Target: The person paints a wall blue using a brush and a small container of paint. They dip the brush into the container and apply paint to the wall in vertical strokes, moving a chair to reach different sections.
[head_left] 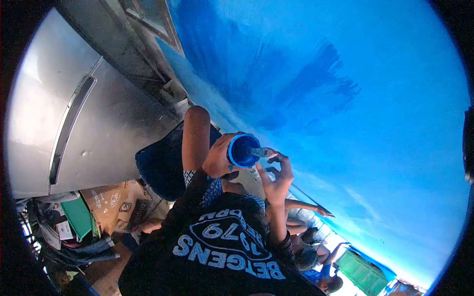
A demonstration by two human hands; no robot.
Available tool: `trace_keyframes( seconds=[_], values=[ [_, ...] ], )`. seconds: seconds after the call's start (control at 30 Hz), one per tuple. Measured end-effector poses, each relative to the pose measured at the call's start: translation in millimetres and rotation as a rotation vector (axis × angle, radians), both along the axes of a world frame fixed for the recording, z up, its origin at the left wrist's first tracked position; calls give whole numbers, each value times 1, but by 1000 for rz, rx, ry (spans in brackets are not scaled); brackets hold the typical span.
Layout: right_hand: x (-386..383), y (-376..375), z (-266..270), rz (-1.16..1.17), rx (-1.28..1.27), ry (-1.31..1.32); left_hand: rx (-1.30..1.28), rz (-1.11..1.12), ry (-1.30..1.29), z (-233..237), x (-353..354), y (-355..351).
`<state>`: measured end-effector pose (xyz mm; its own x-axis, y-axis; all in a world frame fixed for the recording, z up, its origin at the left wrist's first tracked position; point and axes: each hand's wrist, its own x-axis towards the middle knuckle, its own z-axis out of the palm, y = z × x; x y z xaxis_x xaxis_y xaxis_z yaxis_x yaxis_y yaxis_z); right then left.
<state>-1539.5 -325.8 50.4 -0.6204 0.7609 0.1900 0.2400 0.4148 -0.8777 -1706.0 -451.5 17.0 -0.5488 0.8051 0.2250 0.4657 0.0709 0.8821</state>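
My left hand [217, 157] is wrapped around a small round tub [229, 152] with a blue rim, tilted so that I see dark blue paint [242, 148] inside. My right hand [277, 178] is at the tub's mouth, its thumb and fingers pinching a paintbrush [260, 152]. The brush's far end dips into the tub, so its bristles are hidden. Just beyond both hands rises a light blue wall [395, 98] with streaky darker blue patches [321, 79] on it.
A dented metal door with a long handle [74, 123] stands at left. A dark seat [160, 160] is beside my knee. Below lie a cardboard box [111, 202], a green item [76, 217] and cloth. Other people [316, 259] sit along the wall at lower right, near a green structure [363, 274].
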Motion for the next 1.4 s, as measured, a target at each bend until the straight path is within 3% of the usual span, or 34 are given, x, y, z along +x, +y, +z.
trace_keyframes(
  seconds=[0.07,0.17,0.23,0.3,0.33,0.4,0.43,0.47,0.5,0.53,0.57,0.63,0.67,0.7,0.77,0.8,0.83,0.93,0.97,1.0,1.03,1.07,1.17,1.4],
  values=[
    [15,3,-17,202,-84,98,-1,37,-100,12,7,-3],
    [19,-4,-21,319,-142,-18,12,39,-273,10,13,-7],
    [33,-4,-63,360,-18,-39,16,22,-362,9,17,-10],
    [37,-5,-89,394,-86,14,8,-138,45,17,16,-7],
    [30,-9,-82,333,-313,101,-2,-109,35,15,19,-7],
    [16,-16,-51,343,-348,137,70,-104,-296,11,29,-13],
    [8,-19,-44,322,-369,190,64,-80,-305,21,26,-22],
    [14,-11,-56,274,-406,-35,-31,-28,-89,32,23,-33],
    [16,-15,-60,287,-411,-50,-127,19,120,38,21,-44],
    [18,-18,-63,258,-373,-24,37,24,15,-21,16,-57],
    [18,-18,-65,230,-328,8,16,230,65,-34,10,-84],
    [19,-17,-66,229,-308,13,-245,870,260,-78,3,-149],
    [19,-14,-67,232,-277,31,-453,1175,409,-118,3,-185],
    [27,-12,-65,231,-255,31,-853,1472,479,-183,12,-234],
    [31,-12,-65,213,-259,-26,-942,1932,467,-293,20,-303],
    [33,-15,-62,150,-348,25,-946,1952,257,-321,22,-333],
    [41,-17,-57,84,-437,65,-862,1758,2,-344,25,-358],
    [65,-6,-62,83,-367,72,-300,1125,-599,-417,28,-434],
    [68,-3,-61,78,-366,80,-136,1097,-690,-439,34,-450],
    [72,0,-59,86,-295,63,30,1066,-787,-396,31,-426],
    [78,0,-55,91,-228,44,189,1033,-883,-384,39,-423],
    [78,-1,-51,95,-315,65,-200,1205,-821,-407,59,-449],
    [95,0,-47,75,-277,93,-623,1427,-778,-415,112,-474],
    [137,-17,-31,76,-252,174,-916,1644,-724,-390,166,-497]
  ],
)
